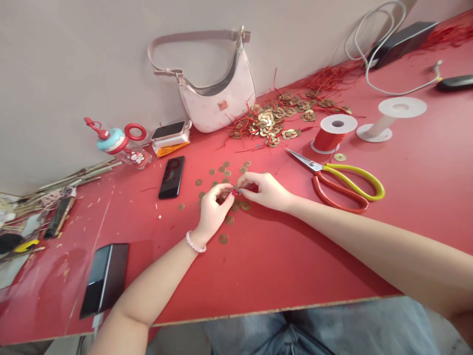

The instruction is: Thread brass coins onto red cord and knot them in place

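My left hand (pixel 215 207) and my right hand (pixel 266 191) meet above the middle of the red table, thumb and fingertips of each pinched together. Whatever sits between the fingertips is too small to make out; a bit of red shows there. Under and around my hands lie several loose brass coins (pixel 223 238) with holes in the middle. To the right of my right hand rest scissors (pixel 317 166) with one yellow and one red handle, blades apart. Behind them stands a spool of red cord (pixel 330 140), with a single coin (pixel 340 157) beside it.
A heap of coins tied with red cord (pixel 271 118) lies by a pale pink handbag (pixel 221 106). An empty white spool (pixel 402 107) stands at right. Leftward are a phone (pixel 172 177), a cup (pixel 129 150), a dark device (pixel 104 280) and sticks (pixel 77 176). The table's front edge (pixel 258 311) is near.
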`<action>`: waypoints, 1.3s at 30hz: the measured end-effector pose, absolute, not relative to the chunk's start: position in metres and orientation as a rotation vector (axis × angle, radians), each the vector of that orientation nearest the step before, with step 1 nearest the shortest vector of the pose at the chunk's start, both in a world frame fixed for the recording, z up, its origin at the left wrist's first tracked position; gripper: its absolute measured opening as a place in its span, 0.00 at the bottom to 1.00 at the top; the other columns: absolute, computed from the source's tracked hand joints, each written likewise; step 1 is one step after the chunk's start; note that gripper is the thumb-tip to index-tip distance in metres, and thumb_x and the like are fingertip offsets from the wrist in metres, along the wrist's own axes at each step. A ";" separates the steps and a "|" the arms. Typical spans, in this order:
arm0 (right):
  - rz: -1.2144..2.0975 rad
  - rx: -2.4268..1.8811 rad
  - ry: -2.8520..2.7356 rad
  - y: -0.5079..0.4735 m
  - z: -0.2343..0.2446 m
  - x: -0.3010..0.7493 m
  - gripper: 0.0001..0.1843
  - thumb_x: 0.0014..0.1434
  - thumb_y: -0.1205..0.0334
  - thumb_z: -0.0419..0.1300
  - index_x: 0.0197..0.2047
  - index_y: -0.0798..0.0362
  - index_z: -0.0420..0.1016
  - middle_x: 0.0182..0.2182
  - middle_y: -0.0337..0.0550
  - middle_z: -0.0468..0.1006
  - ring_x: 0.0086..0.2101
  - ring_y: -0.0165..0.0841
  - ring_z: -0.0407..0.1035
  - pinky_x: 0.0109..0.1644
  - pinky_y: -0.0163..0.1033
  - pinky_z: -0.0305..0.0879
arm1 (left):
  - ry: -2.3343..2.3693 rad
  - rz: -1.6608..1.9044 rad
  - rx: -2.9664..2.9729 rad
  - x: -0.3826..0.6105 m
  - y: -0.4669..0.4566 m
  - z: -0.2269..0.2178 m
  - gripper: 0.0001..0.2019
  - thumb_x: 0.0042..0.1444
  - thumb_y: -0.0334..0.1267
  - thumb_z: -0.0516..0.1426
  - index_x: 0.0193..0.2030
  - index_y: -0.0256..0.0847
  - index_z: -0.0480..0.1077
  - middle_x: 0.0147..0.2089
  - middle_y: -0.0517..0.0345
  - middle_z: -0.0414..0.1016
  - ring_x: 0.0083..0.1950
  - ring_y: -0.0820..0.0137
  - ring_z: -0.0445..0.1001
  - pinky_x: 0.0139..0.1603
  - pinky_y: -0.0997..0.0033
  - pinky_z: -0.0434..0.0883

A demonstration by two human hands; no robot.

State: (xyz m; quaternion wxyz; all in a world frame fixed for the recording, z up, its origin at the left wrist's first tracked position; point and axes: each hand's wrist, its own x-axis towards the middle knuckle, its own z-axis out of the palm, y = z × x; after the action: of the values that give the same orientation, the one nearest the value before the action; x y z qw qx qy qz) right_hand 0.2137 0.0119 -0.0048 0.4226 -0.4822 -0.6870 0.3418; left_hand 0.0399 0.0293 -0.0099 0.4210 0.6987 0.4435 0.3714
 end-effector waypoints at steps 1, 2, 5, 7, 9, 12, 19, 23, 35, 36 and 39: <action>0.849 -1.203 -1.721 0.012 -0.005 0.214 0.05 0.51 0.69 0.54 0.34 0.54 0.69 0.28 0.38 0.77 0.29 0.26 0.71 0.35 0.31 0.65 | 1.111 0.928 1.748 0.040 0.029 -0.010 0.08 0.53 0.35 0.57 0.40 0.38 0.70 0.38 0.52 0.75 0.39 0.69 0.74 0.40 0.70 0.71; 0.843 -1.201 -1.722 0.012 -0.004 0.214 0.05 0.51 0.69 0.54 0.33 0.54 0.69 0.28 0.38 0.77 0.29 0.26 0.71 0.35 0.31 0.65 | 1.110 0.928 1.745 0.040 0.029 -0.010 0.08 0.53 0.35 0.57 0.40 0.38 0.70 0.38 0.52 0.76 0.39 0.69 0.74 0.40 0.70 0.71; 0.841 -1.204 -1.720 0.011 -0.004 0.214 0.06 0.50 0.70 0.54 0.33 0.54 0.68 0.28 0.38 0.76 0.28 0.26 0.70 0.35 0.31 0.65 | 1.115 0.925 1.749 0.039 0.029 -0.009 0.08 0.53 0.36 0.56 0.40 0.38 0.71 0.38 0.53 0.76 0.38 0.69 0.74 0.39 0.71 0.71; 0.848 -1.205 -1.720 0.011 -0.003 0.214 0.06 0.49 0.70 0.54 0.32 0.54 0.68 0.27 0.38 0.75 0.28 0.26 0.70 0.34 0.31 0.65 | 1.129 0.909 1.766 0.039 0.029 -0.007 0.08 0.53 0.36 0.56 0.40 0.38 0.71 0.36 0.53 0.76 0.36 0.70 0.74 0.36 0.72 0.71; 0.853 -1.205 -1.720 0.011 -0.003 0.214 0.06 0.49 0.71 0.53 0.32 0.54 0.68 0.27 0.38 0.75 0.28 0.26 0.70 0.34 0.31 0.64 | 1.147 0.893 1.788 0.039 0.028 -0.006 0.08 0.53 0.36 0.56 0.39 0.38 0.72 0.34 0.54 0.76 0.33 0.71 0.73 0.34 0.73 0.70; 0.858 -1.201 -1.723 0.011 -0.002 0.214 0.08 0.48 0.72 0.53 0.32 0.54 0.68 0.27 0.38 0.75 0.27 0.26 0.69 0.34 0.31 0.64 | 1.151 0.892 1.804 0.039 0.028 -0.006 0.08 0.54 0.37 0.56 0.39 0.39 0.72 0.34 0.55 0.76 0.31 0.72 0.72 0.33 0.73 0.69; 0.849 -1.194 -1.735 0.011 -0.002 0.214 0.07 0.48 0.72 0.53 0.32 0.54 0.68 0.26 0.38 0.75 0.27 0.26 0.69 0.33 0.31 0.64 | 1.125 0.915 1.810 0.038 0.029 -0.008 0.08 0.53 0.37 0.56 0.39 0.39 0.72 0.35 0.54 0.76 0.32 0.71 0.73 0.35 0.72 0.71; 0.795 -1.172 -1.754 0.011 -0.002 0.214 0.08 0.49 0.71 0.54 0.35 0.54 0.70 0.30 0.40 0.76 0.30 0.27 0.69 0.37 0.33 0.64 | 1.143 0.895 1.833 0.038 0.029 -0.007 0.08 0.54 0.36 0.56 0.39 0.39 0.72 0.33 0.55 0.76 0.30 0.72 0.72 0.32 0.73 0.70; 0.598 -1.029 -1.755 0.017 -0.004 0.220 0.05 0.53 0.67 0.56 0.31 0.52 0.73 0.29 0.41 0.76 0.35 0.32 0.65 0.42 0.39 0.63 | 1.093 0.826 1.843 0.038 0.028 -0.006 0.08 0.53 0.38 0.57 0.37 0.38 0.73 0.29 0.57 0.74 0.27 0.73 0.69 0.29 0.73 0.68; 0.615 -1.051 -1.717 0.018 -0.005 0.220 0.04 0.53 0.67 0.57 0.31 0.53 0.73 0.29 0.41 0.75 0.35 0.31 0.65 0.41 0.39 0.64 | 1.079 0.826 1.847 0.038 0.027 -0.006 0.07 0.53 0.38 0.57 0.37 0.39 0.73 0.28 0.57 0.73 0.27 0.73 0.69 0.29 0.73 0.68; 0.699 -1.149 -1.576 0.018 -0.007 0.220 0.04 0.52 0.65 0.58 0.32 0.54 0.73 0.30 0.42 0.73 0.33 0.30 0.65 0.37 0.36 0.64 | 0.986 0.846 1.895 0.038 0.025 -0.003 0.06 0.53 0.37 0.57 0.36 0.40 0.73 0.32 0.56 0.73 0.30 0.73 0.69 0.31 0.73 0.68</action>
State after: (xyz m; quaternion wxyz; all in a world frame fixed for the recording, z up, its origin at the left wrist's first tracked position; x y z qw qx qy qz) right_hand 0.2202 0.0180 -0.0070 0.5100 -0.4771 -0.6543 0.2902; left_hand 0.0380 0.0252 -0.0032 0.4094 0.7525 0.3914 0.3360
